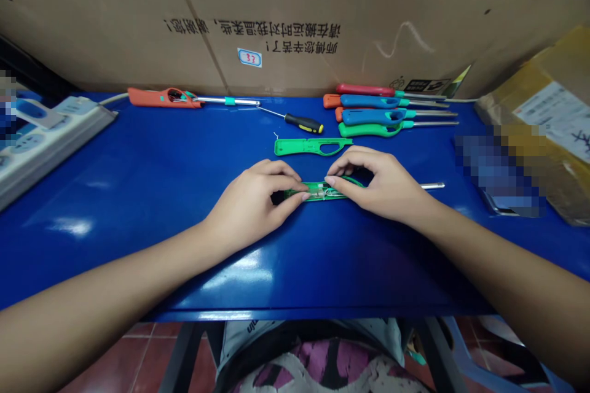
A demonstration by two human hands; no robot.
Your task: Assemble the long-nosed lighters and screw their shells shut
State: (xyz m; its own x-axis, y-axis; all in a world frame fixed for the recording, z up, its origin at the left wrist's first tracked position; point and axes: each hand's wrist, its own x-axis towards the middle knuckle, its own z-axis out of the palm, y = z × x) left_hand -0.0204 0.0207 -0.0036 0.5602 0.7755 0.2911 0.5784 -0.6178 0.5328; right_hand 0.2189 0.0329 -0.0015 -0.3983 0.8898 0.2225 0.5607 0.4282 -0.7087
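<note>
An opened green gas lighter point(318, 191) lies on the blue table point(138, 196), its inner parts showing and its metal nozzle point(432, 185) sticking out to the right. My left hand point(253, 199) pinches the lighter's left part with curled fingers. My right hand point(375, 181) grips its right part, thumb and fingertips pressed on the middle. Just behind my hands lies the loose green shell half point(311, 146). A small black-and-yellow screwdriver point(297, 122) rests behind that.
Several finished lighters point(382, 112) in red, blue, orange and green lie at the back right; one orange lighter point(170, 97) at the back left. A power strip point(41, 129) sits at the left, a cardboard box point(295, 18) stands behind, and a yellow parcel point(544, 116) is at the right.
</note>
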